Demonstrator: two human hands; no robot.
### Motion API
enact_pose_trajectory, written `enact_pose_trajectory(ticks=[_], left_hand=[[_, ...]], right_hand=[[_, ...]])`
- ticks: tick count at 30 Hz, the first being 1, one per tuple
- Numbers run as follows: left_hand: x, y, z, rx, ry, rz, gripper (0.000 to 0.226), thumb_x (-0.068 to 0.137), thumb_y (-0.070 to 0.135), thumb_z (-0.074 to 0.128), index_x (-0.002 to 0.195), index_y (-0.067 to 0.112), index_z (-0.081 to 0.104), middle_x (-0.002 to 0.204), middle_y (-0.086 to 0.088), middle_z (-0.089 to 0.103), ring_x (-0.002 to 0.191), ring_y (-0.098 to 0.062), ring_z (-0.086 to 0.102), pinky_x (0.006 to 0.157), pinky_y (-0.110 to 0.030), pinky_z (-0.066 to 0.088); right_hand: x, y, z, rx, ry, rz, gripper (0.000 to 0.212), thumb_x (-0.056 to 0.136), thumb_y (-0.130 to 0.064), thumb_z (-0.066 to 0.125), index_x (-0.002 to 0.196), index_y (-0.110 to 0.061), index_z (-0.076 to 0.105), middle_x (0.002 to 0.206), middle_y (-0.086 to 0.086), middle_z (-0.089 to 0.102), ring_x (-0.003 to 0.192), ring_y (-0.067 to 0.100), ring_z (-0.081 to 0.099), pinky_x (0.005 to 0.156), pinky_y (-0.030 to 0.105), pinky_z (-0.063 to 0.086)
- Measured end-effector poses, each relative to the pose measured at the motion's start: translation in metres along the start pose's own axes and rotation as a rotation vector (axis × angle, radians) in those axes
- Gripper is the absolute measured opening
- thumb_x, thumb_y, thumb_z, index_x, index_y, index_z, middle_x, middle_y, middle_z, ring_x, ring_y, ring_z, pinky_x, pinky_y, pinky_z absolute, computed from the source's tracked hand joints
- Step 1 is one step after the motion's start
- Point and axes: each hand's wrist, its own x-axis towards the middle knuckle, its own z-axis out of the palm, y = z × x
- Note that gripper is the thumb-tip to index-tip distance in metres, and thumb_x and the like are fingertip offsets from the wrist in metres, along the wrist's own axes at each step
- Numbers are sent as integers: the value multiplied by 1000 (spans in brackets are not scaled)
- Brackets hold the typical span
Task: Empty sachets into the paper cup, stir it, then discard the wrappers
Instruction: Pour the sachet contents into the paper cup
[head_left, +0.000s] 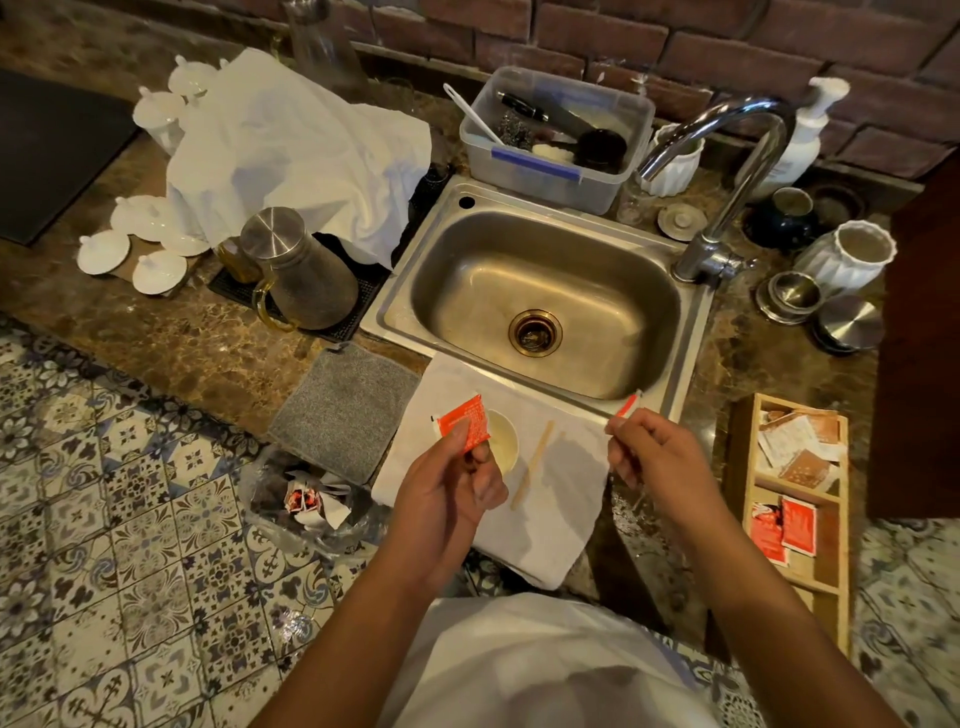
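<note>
Beside the steel sink (540, 291), your left hand (447, 488) pinches the torn orange sachet (462, 423) over the white paper cup (506, 441), ready to pour; your right hand (660, 457) grips the torn-off strip (627, 405) clear

I see a steel sink (540, 301) with a chrome faucet (727, 171) set in the marble counter (208, 358). Behind it sits a plastic tub (556, 171) of utensils. A metal jug (298, 270) stands left, beside a crumpled white cloth (291, 150) and white lids (130, 249). Grey mat (345, 410) lies front left.
</note>
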Motion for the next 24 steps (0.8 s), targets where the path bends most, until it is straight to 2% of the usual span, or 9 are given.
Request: enact_pose_trajectory(ticks=[3, 6, 11, 14, 18, 24], left_hand=[[1, 0, 4, 10, 5, -23, 33, 101, 32, 46, 78, 9, 54, 53, -1, 41, 48, -12, 36, 53, -26, 30], [1, 0, 7, 20, 6, -34, 33, 101, 33, 47, 79, 9, 55, 54, -2, 41, 49, -12, 36, 55, -27, 31], [2, -2, 8, 20, -4, -33, 31, 100, 33, 50, 81, 9, 55, 54, -1, 40, 49, -12, 36, 53, -25, 35], [2, -4, 5, 36, -16, -34, 30, 93, 37, 62, 82, 10, 57, 56, -1, 39, 50, -12, 36, 53, -25, 36], [1, -5, 1, 30, -38, -35, 38, 81, 42, 78, 82, 10, 58, 57, -1, 40, 50, -12, 37, 53, -25, 37], [-2, -4, 2, 46, -2, -21, 29, 94, 36, 58, 81, 10, 58, 57, -1, 39, 51, -12, 34, 53, -25, 34]], right_hand=[[2, 25, -15, -9, 105, 140, 34, 102, -25, 56, 77, -3, 64, 64, 10, 58, 56, 20, 48, 58, 34, 40], [6, 60, -23, -141, 161, 245, 36, 100, -28, 58, 76, -2, 66, 66, 13, 61, 57, 23, 51, 61, 38, 41], [6, 101, -26, -375, 183, 378, 33, 97, -28, 62, 70, -11, 69, 57, 1, 64, 54, 20, 55, 55, 31, 40], [5, 107, -27, -454, 203, 406, 33, 97, -28, 63, 70, -11, 70, 57, -2, 65, 55, 19, 56, 52, 28, 36], [4, 114, -30, -471, 216, 402, 30, 96, -27, 65, 70, -12, 70, 59, -1, 69, 63, 21, 63, 65, 34, 47], [4, 112, -32, -518, 202, 403, 33, 97, -27, 64, 71, -9, 70, 59, 1, 68, 63, 19, 62, 58, 30, 40]])
